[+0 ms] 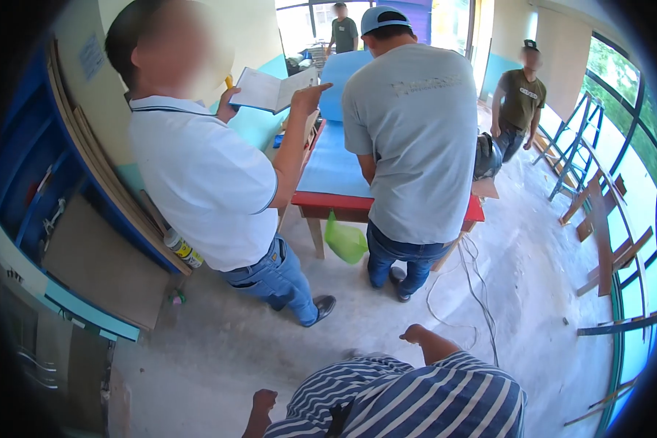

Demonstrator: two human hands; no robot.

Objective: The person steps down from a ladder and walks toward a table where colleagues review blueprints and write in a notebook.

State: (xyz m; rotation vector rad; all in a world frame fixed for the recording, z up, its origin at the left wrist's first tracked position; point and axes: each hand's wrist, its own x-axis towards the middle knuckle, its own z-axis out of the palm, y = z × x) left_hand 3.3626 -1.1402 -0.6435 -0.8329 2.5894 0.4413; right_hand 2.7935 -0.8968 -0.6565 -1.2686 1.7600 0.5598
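My left hand [264, 400] hangs low beside my striped shirt [416, 398], its fingers curled in; whether it holds anything is too small to tell. My right hand [414, 334] is held out in front of the shirt over the concrete floor, fingers bent together, and nothing can be made out in it. Neither hand touches the red-edged table [350, 206] ahead, which has a light blue top. From the table's edge hangs a green bag [345, 241]. A person in a white shirt [204, 182] holds an open notebook [270, 89] and points over it.
Another person in a grey shirt [416, 139] leans over the table. Two more people stand farther back. Cables [482, 292] lie on the floor right of the table. A blue stepladder [578, 146] and wooden frames [601, 233] stand along the right; shelving [44, 190] lines the left.
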